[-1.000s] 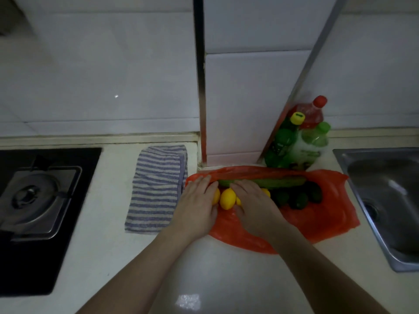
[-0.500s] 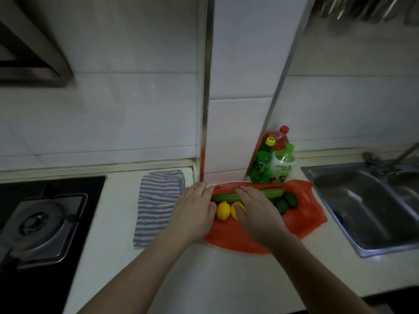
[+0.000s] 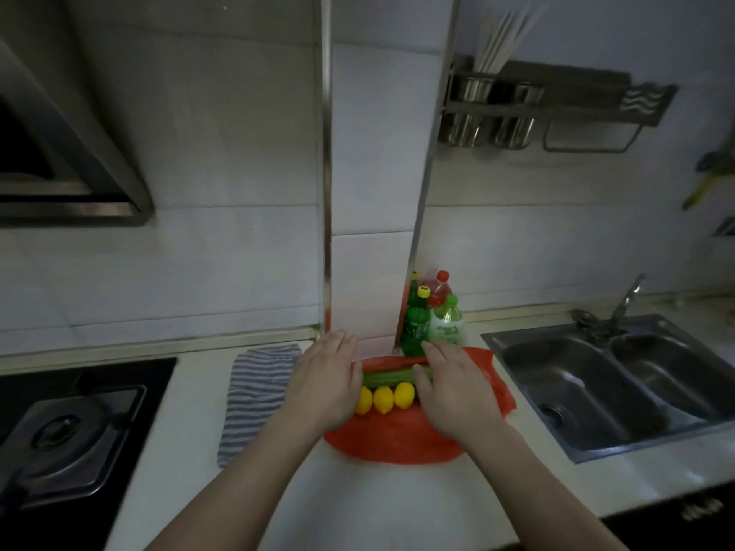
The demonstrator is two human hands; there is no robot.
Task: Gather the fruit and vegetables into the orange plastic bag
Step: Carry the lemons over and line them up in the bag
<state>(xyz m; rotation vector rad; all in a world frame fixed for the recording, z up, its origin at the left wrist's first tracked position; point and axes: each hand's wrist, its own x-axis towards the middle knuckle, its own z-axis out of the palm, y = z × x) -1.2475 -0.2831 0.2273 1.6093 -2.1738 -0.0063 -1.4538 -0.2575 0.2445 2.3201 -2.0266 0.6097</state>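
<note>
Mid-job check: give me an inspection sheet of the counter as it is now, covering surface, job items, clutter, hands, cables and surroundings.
Surface: white countertop, with the orange plastic bag lying on it.
Job's things: three lemons in a row and a cucumber behind them, on the bag. More produce may be hidden under the hands.
Clutter: striped towel left of the bag; bottles standing behind it at the wall.
Grippers: left hand flat, fingers straight, over the cucumber's left end; right hand flat over its right end.
Cables: nothing seen.
Surroundings: gas stove on the left, sink with tap on the right, utensil rack on the wall.
</note>
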